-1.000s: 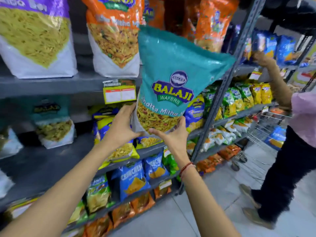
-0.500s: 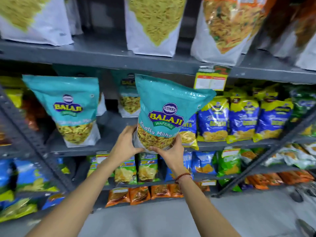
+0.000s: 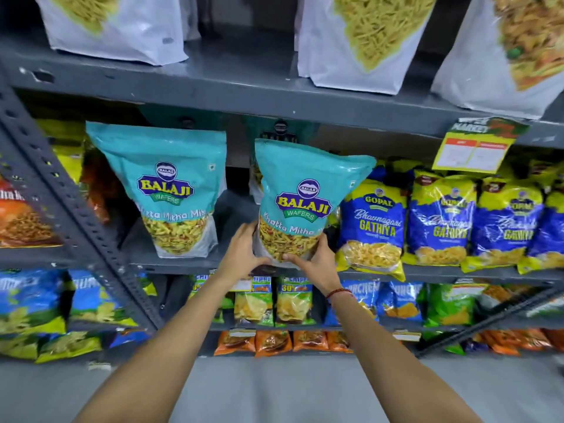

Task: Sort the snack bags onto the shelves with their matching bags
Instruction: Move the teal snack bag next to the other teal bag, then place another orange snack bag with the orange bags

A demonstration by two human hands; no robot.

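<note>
Starting at the far left, saw an orange snack bag (image 3: 23,218) behind the slanted perforated upright (image 3: 65,190) of the grey rack, with blue-and-yellow packets (image 3: 30,303) on the level below. Just right of the upright, found a teal Balaji bag (image 3: 166,190) standing upright on the middle shelf (image 3: 183,264), lettered "Khatta Mitha Mix", its clear window full of yellow mix. Further right, across a bare stretch of shelf, found the held teal bag (image 3: 305,203) of the same print, upright with a slight lean, its base at the front edge of that same shelf; could not tell whether the base rested on the shelf. Gripped at its lower corners by both hands: left hand (image 3: 241,254) wrapped round the bottom left edge, right hand (image 3: 317,264) cupped under the bottom right, fingers spread across the window, red thread band (image 3: 337,293) on that wrist. Behind its top, glimpsed another teal bag (image 3: 280,131) deeper in. Right again, just beside, met a row of blue-and-yellow Gopal Gathiya bags (image 3: 439,224) leaning along the shelf, a yellow price tag (image 3: 476,148) hanging above them. Overhead, noted big white-bottomed pouches (image 3: 363,41) on the upper shelf; lower down, green, blue and orange small packets (image 3: 274,303).
</note>
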